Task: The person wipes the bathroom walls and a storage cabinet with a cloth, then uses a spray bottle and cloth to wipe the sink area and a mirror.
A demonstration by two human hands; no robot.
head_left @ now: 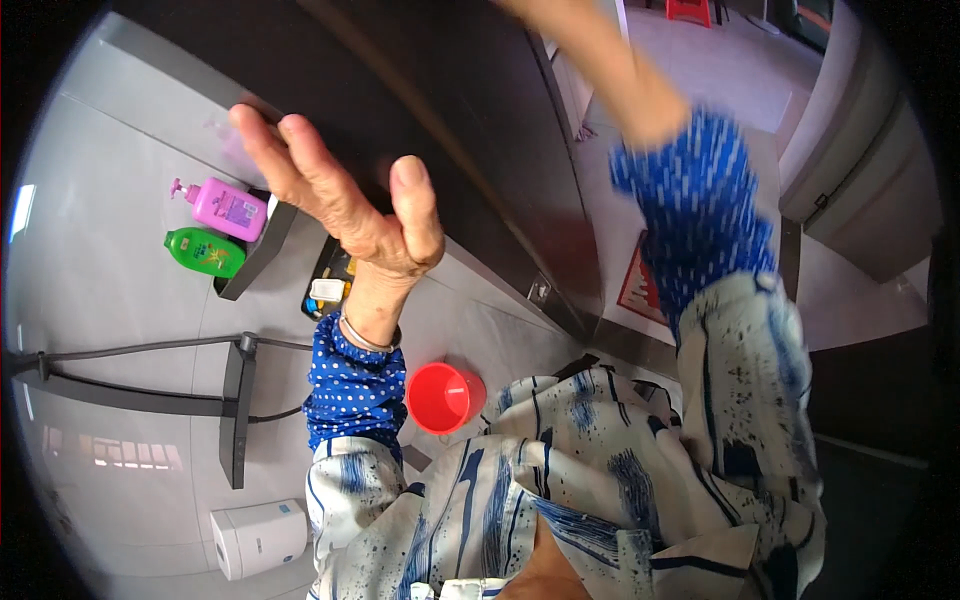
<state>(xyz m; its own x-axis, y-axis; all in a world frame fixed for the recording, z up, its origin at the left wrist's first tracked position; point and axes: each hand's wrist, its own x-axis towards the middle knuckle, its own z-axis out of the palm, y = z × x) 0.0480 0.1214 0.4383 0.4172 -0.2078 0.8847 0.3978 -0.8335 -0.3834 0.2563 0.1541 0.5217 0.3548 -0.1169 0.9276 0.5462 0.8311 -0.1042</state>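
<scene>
My left hand (pixel 345 205) is raised at the upper left, palm up against the view of a dark brown door (pixel 480 150). Its fingers are stretched and the thumb stands apart, with nothing held. Whether the fingertips touch the door's edge cannot be told. A bracelet circles the wrist above a blue dotted sleeve cover (pixel 358 385). Toward the top edge reaches my right arm, blurred, in a second blue sleeve cover (pixel 695 200). My right hand (pixel 575 40) runs out of the picture there, beside the door's far side, so its fingers are hidden.
Left of the door, a corner shelf (pixel 262 255) holds a pink pump bottle (pixel 228 208) and a green bottle (pixel 205 252). A red bucket (pixel 445 398) stands on the tiled floor. A dark wall rack (pixel 150 395) and white box (pixel 258 538) are at left; a red mat (pixel 640 285) lies beyond the doorway.
</scene>
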